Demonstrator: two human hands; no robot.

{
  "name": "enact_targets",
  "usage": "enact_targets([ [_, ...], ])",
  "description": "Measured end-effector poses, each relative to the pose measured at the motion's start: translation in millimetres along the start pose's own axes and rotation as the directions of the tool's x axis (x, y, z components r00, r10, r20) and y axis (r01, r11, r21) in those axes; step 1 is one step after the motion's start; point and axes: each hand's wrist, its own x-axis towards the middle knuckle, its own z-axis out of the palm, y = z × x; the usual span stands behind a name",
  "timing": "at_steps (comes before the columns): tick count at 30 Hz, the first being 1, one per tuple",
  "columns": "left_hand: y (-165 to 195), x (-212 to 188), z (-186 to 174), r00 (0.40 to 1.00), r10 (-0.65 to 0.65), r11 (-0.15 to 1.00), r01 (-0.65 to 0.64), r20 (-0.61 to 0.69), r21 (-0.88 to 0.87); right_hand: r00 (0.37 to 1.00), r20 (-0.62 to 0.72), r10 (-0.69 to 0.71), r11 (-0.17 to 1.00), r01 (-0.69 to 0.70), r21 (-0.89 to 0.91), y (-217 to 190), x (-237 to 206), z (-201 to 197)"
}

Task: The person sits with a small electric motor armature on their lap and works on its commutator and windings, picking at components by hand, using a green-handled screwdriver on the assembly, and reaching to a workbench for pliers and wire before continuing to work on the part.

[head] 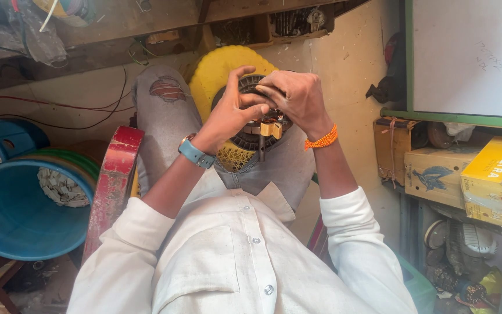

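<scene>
I sit with a round dark motor stator (pixel 250 136) wound with copper wire resting on my lap, over a yellow perforated plastic stool (pixel 216 72). My left hand (pixel 230 113), with a blue watch on its wrist, grips the stator's upper left rim. My right hand (pixel 294 96), with an orange thread bracelet on its wrist, pinches the top of the stator's winding. A small yellow tag (pixel 272 129) hangs at the stator's centre. The fingers hide most of the winding.
A blue tub (pixel 13 215) with crumpled paper stands at left beside a red metal frame (pixel 111 180). Cardboard boxes (pixel 466 171) sit on a shelf at right, with motor parts (pixel 457 250) below. A whiteboard (pixel 472 58) leans at upper right. Wires run along the floor.
</scene>
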Motion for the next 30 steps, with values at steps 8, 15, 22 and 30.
enact_targets([
  [8, 12.1, 0.5, -21.5, 0.934, 0.225, 0.958, -0.264, 0.278, 0.113, 0.985, 0.018, 0.171, 0.982, -0.169, -0.086, -44.9, -40.6, -8.5],
  [15, 7.7, 9.5, -28.9, 0.899, 0.246, 0.952, -0.294, 0.363, 0.082, 0.913, -0.147, 0.381, 0.922, -0.388, -0.015, -56.9, -89.2, 21.6],
  [22, 4.2, 6.3, -28.1, 0.895, 0.209, 0.947, -0.285, 0.393, 0.145, 0.753, -0.202, 0.626, 0.780, -0.600, 0.178, -53.3, -116.1, 44.3],
  [30, 5.1, -9.2, -26.7, 0.846, 0.396, 0.664, -0.532, 0.357, 0.525, 0.688, -0.175, 0.704, 0.703, -0.643, 0.303, -19.9, -138.9, 112.4],
])
